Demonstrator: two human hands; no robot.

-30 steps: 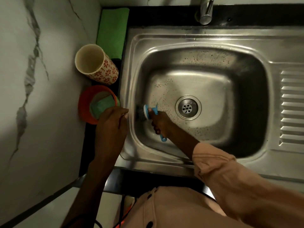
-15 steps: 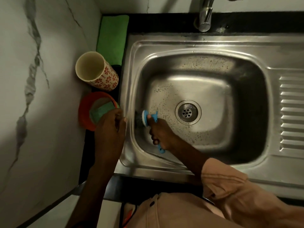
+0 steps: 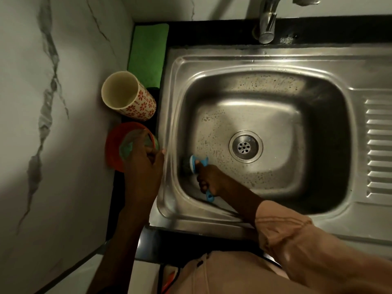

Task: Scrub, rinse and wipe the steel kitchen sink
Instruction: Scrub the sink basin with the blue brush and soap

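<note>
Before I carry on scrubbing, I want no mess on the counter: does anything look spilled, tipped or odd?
Nothing looks spilled. The floral cup appears to stand upright beside the sink, though the wide lens makes it seem to lean. The soapy speckles on the basin floor fit scrubbing. The right hand grips the blue scrubber.

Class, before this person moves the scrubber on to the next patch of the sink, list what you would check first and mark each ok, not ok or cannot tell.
1. Scrubber grip: right hand curls round the blue-handled scrubber. Ok.
2. Scrubber contact: its dark head meets the basin's left wall of the steel sink. Ok.
3. Soap cover: suds speckle the floor around the drain and the far wall. Ok.
4. Left hand support: it sits at the sink's left rim, over the orange bowl; whether it holds anything, cannot tell.
5. Tap off: no water stream visible. Ok.
</note>
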